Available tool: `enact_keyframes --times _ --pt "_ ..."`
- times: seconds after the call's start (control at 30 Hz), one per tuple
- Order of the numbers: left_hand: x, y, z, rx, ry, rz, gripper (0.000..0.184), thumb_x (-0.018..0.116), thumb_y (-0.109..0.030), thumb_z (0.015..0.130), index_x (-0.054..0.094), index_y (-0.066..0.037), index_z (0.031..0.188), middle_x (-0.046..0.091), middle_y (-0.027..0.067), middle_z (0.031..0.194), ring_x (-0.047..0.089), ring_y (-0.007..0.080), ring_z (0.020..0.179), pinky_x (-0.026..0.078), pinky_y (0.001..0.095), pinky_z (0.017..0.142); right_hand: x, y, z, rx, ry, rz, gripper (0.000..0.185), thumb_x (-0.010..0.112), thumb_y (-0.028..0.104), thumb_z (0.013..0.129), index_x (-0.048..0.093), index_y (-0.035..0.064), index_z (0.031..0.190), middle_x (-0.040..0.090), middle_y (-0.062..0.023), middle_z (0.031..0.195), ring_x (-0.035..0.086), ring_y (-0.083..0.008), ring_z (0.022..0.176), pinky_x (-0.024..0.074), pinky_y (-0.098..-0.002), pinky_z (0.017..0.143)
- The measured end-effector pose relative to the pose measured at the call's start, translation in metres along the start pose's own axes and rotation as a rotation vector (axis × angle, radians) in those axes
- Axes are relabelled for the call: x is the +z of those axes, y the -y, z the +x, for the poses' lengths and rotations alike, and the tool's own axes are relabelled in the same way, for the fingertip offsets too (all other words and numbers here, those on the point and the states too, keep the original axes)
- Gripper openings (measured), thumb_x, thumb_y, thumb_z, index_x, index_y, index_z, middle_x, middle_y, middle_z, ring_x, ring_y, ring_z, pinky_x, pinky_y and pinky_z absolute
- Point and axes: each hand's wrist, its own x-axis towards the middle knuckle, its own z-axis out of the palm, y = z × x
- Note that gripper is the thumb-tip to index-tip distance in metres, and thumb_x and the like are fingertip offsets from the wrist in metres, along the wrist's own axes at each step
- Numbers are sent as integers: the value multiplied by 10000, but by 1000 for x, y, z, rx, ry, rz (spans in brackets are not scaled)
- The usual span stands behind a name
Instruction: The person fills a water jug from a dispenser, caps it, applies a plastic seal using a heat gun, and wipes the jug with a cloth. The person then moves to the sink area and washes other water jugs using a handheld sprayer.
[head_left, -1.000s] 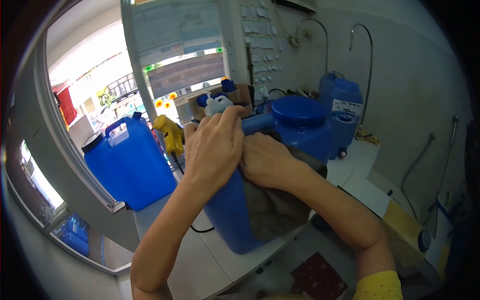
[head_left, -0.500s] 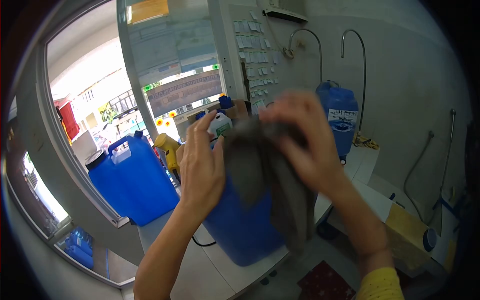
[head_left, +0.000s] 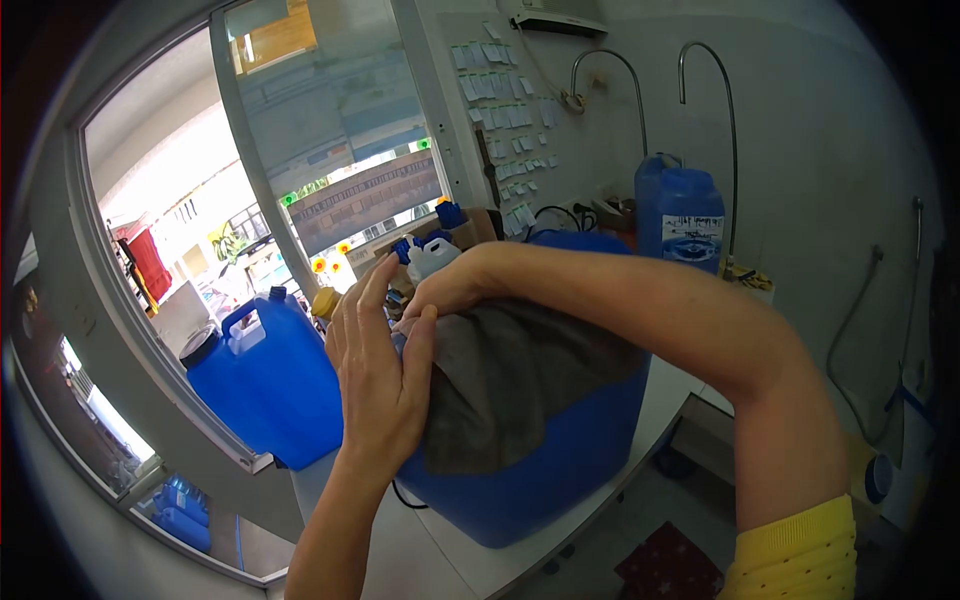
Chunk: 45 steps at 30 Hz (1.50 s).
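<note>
A large blue container (head_left: 560,470) stands on the white counter right in front of me. Over its top and near side drapes a dark grey-brown cloth (head_left: 495,390). My right hand (head_left: 447,290) reaches across the container and is closed on the cloth at its left end; some of its fingers are hidden. My left hand (head_left: 378,375) is open, its fingers stretched upward along the container's left end, close to the right hand's fingertips.
Another blue jug (head_left: 265,375) with a handle stands by the window at left. Blue water containers (head_left: 692,225) sit below curved metal spouts (head_left: 730,120) at back right. A small white jug (head_left: 432,258) is behind my hands. The counter edge (head_left: 560,540) runs nearby.
My right hand has moved left and down with the cloth, which hung bunched in the air and now lies over the container. My left hand has shifted slightly lower. The container appears turned.
</note>
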Motion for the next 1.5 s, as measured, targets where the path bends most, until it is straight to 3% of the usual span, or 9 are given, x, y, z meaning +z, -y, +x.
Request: enact_keyframes --times 0.07,0.17,0.27,0.4,0.53,0.77,1.0,1.27,1.5 --pt "1 1 0 28 -6 30 501 466 -345 949 387 -85 1370 440 187 1351 395 337 1274 229 473 1084 4 -23 11 -300 -204 -388 359 468 223 939 578 31 1222 608 -225 1153 581 -350 1073 425 -415 932" --pt "0 -2 0 62 7 56 506 469 -349 948 379 -89 1373 433 171 1358 385 329 1278 227 473 1085 4 12 -37 42 -827 -404 254 449 122 883 651 23 1002 653 -212 936 625 -388 815 486 -457 749" --pt "-1 -2 1 66 7 51 511 468 -350 948 368 -94 1379 423 164 1365 372 327 1285 224 475 1086 -46 11 -95 -187 -1211 -385 410 514 382 915 676 6 941 680 -176 909 657 -261 827 491 -330 759" --pt "1 -1 -1 32 24 41 505 465 -313 939 360 -118 1393 406 178 1379 323 334 1324 190 466 1113 -59 41 -150 -69 -803 87 560 524 511 894 604 34 1176 662 -108 1057 646 -209 881 489 -321 824" --pt "-5 -8 1 71 76 91 492 512 -291 923 398 -114 1368 458 167 1333 375 324 1285 214 460 1095 -2 28 -112 385 -210 -397 665 569 580 834 582 20 1191 616 -154 1154 584 -301 1060 471 -404 882" --pt "-4 -12 -3 133 203 235 376 536 -310 902 565 -80 1198 551 119 1206 488 288 1165 257 486 1057 82 23 -141 137 -932 -798 476 597 431 859 635 1 1060 573 -148 1180 464 -335 1205 365 -436 994" --pt "-3 -10 -5 88 254 270 388 516 -355 911 589 -87 1182 570 116 1203 496 278 1192 233 495 1094 125 30 -187 97 -999 -814 407 667 339 814 626 13 1055 453 -137 1300 375 -364 1260 366 -473 988" --pt "1 -7 -4 97 235 242 393 530 -368 903 591 -79 1163 581 116 1154 516 287 1159 266 545 1069 109 12 -244 65 -1593 98 353 698 99 779 541 31 1088 512 -102 1060 519 -218 1059 420 -327 898" --pt "-4 -13 -3 82 262 210 379 535 -345 906 588 -70 1161 600 115 1101 558 276 1069 296 533 1043 39 20 -146 168 -1021 -744 253 611 274 864 641 67 1008 611 -145 1002 584 -324 953 471 -412 840"
